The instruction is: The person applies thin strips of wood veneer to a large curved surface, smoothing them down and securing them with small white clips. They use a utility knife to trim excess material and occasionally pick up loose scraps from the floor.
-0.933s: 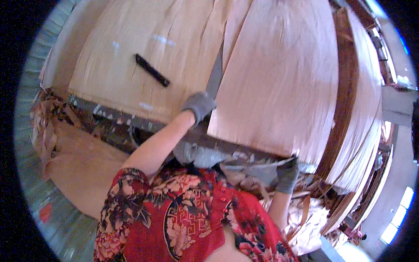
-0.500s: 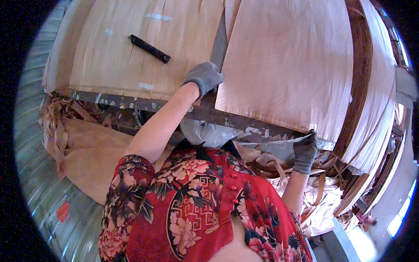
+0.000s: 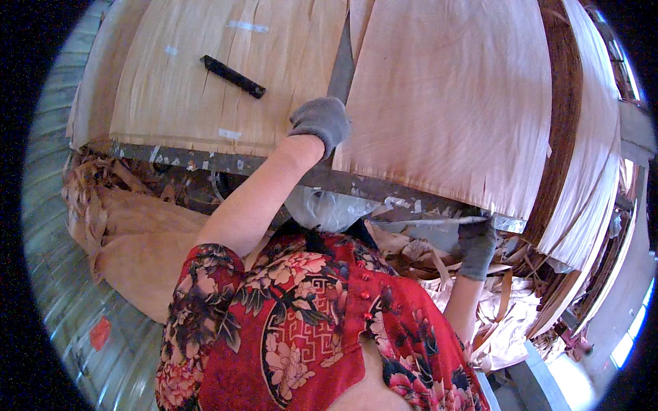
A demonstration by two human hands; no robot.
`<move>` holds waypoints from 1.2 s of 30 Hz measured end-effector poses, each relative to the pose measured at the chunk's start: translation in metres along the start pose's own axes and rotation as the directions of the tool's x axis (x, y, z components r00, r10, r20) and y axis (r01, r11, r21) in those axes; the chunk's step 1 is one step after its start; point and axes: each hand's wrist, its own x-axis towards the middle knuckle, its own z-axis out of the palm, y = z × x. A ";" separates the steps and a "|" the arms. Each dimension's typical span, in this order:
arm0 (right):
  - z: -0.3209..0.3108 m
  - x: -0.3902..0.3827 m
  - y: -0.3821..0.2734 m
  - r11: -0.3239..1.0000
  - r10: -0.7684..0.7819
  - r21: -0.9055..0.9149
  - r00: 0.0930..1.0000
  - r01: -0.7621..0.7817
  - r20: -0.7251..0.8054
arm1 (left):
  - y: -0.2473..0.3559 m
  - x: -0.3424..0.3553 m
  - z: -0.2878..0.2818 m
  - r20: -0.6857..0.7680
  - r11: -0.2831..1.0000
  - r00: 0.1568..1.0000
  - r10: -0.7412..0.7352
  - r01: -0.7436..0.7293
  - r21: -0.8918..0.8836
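On the left half of my bench point(image 3: 370, 183) lies a black, bar-shaped tool point(image 3: 233, 76). Translucent plastic point(image 3: 322, 209) bunches just below the bench's front edge. Below its left stretch I see a broad tan sheet point(image 3: 151, 233); below its right, crumpled pale scraps point(image 3: 510, 308).

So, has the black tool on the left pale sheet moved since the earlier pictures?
No. Judged by the light strips, the black tool lies at the same place on the left pale sheet; only the camera view shifted.
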 end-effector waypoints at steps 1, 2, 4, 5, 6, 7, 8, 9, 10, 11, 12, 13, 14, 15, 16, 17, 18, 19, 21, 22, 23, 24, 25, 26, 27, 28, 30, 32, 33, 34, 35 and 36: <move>0.019 -0.013 0.001 0.997 -0.030 -0.070 0.993 0.022 -0.110 | 0.002 -0.002 -0.001 -0.013 0.999 1.000 -0.009 0.010 0.031; -0.004 -0.023 -0.006 0.990 -0.071 -0.129 0.992 0.057 -0.101 | 0.004 -0.006 -0.003 -0.032 0.999 0.999 0.011 -0.010 0.036; -0.023 -0.039 -0.019 0.962 -0.223 -0.210 0.943 0.172 -0.247 | 0.005 -0.014 -0.005 -0.070 0.998 0.997 0.038 -0.035 0.051; -0.011 -0.051 -0.030 0.972 -0.197 -0.153 0.972 0.177 -0.131 | 0.001 -0.016 -0.001 -0.079 0.997 0.996 0.040 -0.035 0.068; -0.003 -0.058 -0.039 0.933 -0.321 -0.259 0.904 0.250 -0.282 | -0.002 -0.017 0.004 -0.091 0.996 0.995 0.049 -0.041 0.085; 0.005 -0.059 -0.048 0.876 -0.451 -0.369 0.798 0.310 -0.400 | -0.003 -0.013 0.006 -0.115 0.994 0.992 0.061 -0.049 0.102; 0.018 -0.056 -0.058 0.876 -0.448 -0.350 0.828 0.332 -0.337 | -0.002 -0.013 0.001 -0.101 0.997 0.994 0.045 -0.038 0.070; 0.030 -0.056 -0.069 0.876 -0.444 -0.331 0.854 0.350 -0.272 | -0.002 -0.018 -0.001 -0.087 0.999 0.996 0.028 -0.025 0.037; 0.036 -0.054 -0.075 0.874 -0.445 -0.309 0.873 0.375 -0.200 | -0.004 -0.020 -0.001 -0.059 0.986 0.994 0.096 -0.087 0.141; 0.042 -0.052 -0.078 0.803 -0.522 -0.402 0.845 0.441 -0.117 | -0.001 -0.021 -0.007 -0.100 0.992 0.990 0.103 -0.095 0.084; 0.051 -0.046 -0.080 0.752 -0.529 -0.511 0.844 0.416 -0.091 | 0.002 -0.021 -0.014 -0.141 0.994 0.984 0.109 -0.106 0.026; 0.065 -0.042 -0.077 0.692 -0.529 -0.611 0.846 0.384 -0.067 | 0.004 -0.020 -0.020 -0.177 0.993 0.978 0.108 -0.115 -0.030; 0.070 -0.032 -0.073 0.656 -0.577 -0.673 0.802 0.341 -0.157 | 0.007 -0.018 -0.024 -0.255 0.990 0.957 0.134 -0.142 -0.012; 0.080 -0.025 -0.069 0.628 -0.490 -0.715 0.870 0.307 -0.057 | 0.012 -0.014 -0.034 -0.280 0.990 0.953 0.113 -0.134 -0.054; 0.092 -0.015 -0.059 0.624 -0.500 -0.716 0.864 0.315 -0.056 | 0.019 -0.012 -0.048 -0.298 0.987 0.950 0.098 -0.132 -0.096; 0.105 -0.003 -0.049 0.622 -0.503 -0.715 0.863 0.321 -0.050 | 0.023 -0.010 -0.058 -0.316 0.983 0.946 0.073 -0.122 -0.139; 0.115 0.009 -0.044 0.591 -0.458 -0.764 0.887 0.258 -0.055 | 0.026 0.000 -0.061 -0.498 0.971 0.858 0.125 -0.208 -0.116; 0.140 0.022 -0.036 0.535 -0.394 -0.822 0.919 0.197 -0.035 | 0.023 0.014 -0.056 -0.661 0.960 0.735 0.151 -0.269 -0.080; 0.175 0.053 -0.023 0.459 -0.267 -0.868 0.961 0.188 0.067 | 0.013 0.045 -0.039 -0.772 0.936 0.595 0.225 -0.352 0.001; 0.192 0.071 -0.013 0.439 -0.201 -0.874 0.971 0.207 0.129 | 0.005 0.064 -0.026 -0.749 0.924 0.603 0.275 -0.381 0.032; 0.207 0.089 -0.002 0.422 -0.133 -0.879 0.974 0.223 0.184 | 0.000 0.078 -0.020 -0.720 0.909 0.612 0.327 -0.412 0.063; 0.220 0.106 0.006 0.401 -0.093 -0.887 0.974 0.227 0.207 | 0.005 0.081 -0.014 -0.669 0.878 0.605 0.432 -0.453 0.157; 0.233 0.125 0.018 0.387 -0.035 -0.891 0.970 0.236 0.242 | 0.001 0.083 -0.008 -0.662 0.872 0.599 0.450 -0.453 0.183; 0.244 0.144 0.029 0.357 -0.016 -0.898 0.963 0.256 0.268 | 0.000 0.089 -0.001 -0.653 0.861 0.590 0.475 -0.465 0.207; 0.252 0.164 0.038 0.327 -0.009 -0.905 0.959 0.271 0.284 | 0.003 0.096 0.003 -0.638 0.841 0.576 0.512 -0.489 0.233; 0.264 0.181 0.050 0.281 0.003 -0.914 0.952 0.292 0.305 | 0.005 0.094 0.003 -0.683 0.841 0.546 0.485 -0.506 0.192; 0.283 0.211 0.071 0.200 0.034 -0.921 0.937 0.333 0.346 | 0.007 0.088 -0.003 -0.659 0.838 0.569 0.492 -0.514 0.182; 0.301 0.234 0.090 0.138 0.074 -0.912 0.915 0.385 0.397 | 0.002 0.091 -0.004 -0.671 0.819 0.532 0.517 -0.535 0.207; 0.311 0.243 0.098 0.040 0.085 -0.918 0.914 0.395 0.397 | -0.001 0.092 -0.003 -0.675 0.826 0.532 0.511 -0.523 0.213; 0.318 0.248 0.101 -0.064 0.092 -0.916 0.917 0.396 0.389 | 0.001 0.090 -0.003 -0.679 0.829 0.531 0.507 -0.517 0.215; 0.324 0.255 0.103 -0.166 0.096 -0.905 0.920 0.391 0.380 | 0.003 0.089 -0.003 -0.682 0.830 0.529 0.505 -0.513 0.217; 0.315 0.273 0.109 -0.282 0.057 -0.874 0.916 0.396 0.397 | 0.005 0.090 -0.002 -0.658 0.829 0.558 0.505 -0.526 0.189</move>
